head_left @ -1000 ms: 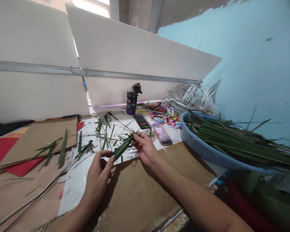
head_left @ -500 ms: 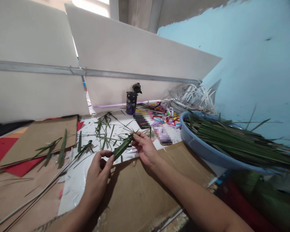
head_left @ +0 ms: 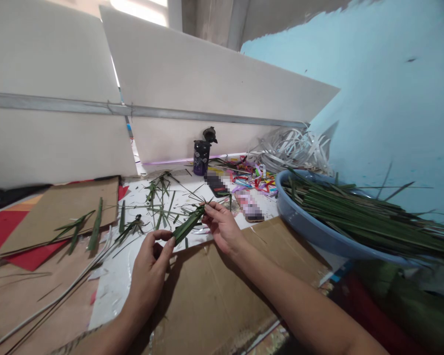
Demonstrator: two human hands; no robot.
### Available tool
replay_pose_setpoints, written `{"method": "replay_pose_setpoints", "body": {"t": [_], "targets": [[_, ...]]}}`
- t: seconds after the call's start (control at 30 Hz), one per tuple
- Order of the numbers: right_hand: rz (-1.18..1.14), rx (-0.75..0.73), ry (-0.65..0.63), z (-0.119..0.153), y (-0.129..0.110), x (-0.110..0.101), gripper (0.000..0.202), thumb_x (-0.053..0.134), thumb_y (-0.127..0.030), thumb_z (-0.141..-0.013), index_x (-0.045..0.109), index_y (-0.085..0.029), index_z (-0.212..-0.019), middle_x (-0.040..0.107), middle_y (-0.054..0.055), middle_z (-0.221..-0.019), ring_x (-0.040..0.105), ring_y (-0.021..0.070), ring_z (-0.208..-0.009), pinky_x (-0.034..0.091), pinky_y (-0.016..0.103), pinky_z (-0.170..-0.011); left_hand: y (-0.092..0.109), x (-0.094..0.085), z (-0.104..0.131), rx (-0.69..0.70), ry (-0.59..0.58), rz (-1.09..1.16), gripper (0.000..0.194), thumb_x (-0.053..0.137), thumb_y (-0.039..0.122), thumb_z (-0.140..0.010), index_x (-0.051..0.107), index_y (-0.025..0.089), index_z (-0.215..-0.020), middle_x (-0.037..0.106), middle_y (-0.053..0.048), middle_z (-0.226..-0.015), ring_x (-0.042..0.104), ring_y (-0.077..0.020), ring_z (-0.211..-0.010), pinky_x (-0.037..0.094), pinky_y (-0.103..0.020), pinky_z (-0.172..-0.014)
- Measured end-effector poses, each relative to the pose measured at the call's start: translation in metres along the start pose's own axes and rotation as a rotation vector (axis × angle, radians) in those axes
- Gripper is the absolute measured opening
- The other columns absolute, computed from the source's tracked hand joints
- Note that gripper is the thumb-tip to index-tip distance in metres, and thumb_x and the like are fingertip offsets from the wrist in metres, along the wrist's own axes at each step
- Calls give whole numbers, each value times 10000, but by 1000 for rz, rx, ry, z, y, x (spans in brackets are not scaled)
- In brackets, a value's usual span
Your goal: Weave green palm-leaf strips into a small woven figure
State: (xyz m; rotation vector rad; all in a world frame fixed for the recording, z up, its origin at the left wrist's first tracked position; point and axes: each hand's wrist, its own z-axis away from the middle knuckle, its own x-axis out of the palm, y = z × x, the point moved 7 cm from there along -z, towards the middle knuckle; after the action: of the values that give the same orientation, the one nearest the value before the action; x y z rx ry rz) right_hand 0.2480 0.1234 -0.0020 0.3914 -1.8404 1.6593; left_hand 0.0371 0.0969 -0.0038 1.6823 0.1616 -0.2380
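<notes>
A folded green leaf piece [head_left: 188, 227] is held between both hands over the near edge of the white work surface. My left hand [head_left: 153, 261] pinches its lower left end between thumb and index finger. At its upper right end, where thin dark strands stick out, the fingertips of my right hand [head_left: 222, 227] grip it. Cut leaf bits [head_left: 163, 214] are scattered just behind the hands. Under my forearms lies a brown cardboard sheet [head_left: 218, 296].
At the right a blue basin [head_left: 303, 229] holds long green leaves [head_left: 355, 212]. Behind the hands stand a dark open-lidded bottle [head_left: 201, 158], two phones, colourful strips [head_left: 257, 180] and coiled white straps [head_left: 292, 148]. More cardboard [head_left: 62, 207] and leaf pieces lie left.
</notes>
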Motion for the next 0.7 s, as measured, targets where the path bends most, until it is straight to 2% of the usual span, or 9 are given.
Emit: {"method": "replay_pose_setpoints", "body": {"t": [0.43, 0.7], "targets": [[16, 4, -10, 0, 0, 0, 347, 1003, -380, -604, 789, -215, -823, 688, -20, -757, 542, 128, -667, 412, 268, -611, 1, -1, 1, -2, 9, -4, 436, 616, 639, -890, 628, 241, -1069, 580, 33, -656, 555, -196, -575, 445, -329, -544], [-3, 6, -3, 1, -1, 1, 324, 995, -340, -620, 778, -215, -826, 709, -18, -778, 550, 124, -656, 435, 271, -623, -1, -1, 0, 4, 15, -2, 447, 618, 651, -882, 633, 241, -1060, 587, 28, -658, 558, -198, -572, 444, -327, -539]]}}
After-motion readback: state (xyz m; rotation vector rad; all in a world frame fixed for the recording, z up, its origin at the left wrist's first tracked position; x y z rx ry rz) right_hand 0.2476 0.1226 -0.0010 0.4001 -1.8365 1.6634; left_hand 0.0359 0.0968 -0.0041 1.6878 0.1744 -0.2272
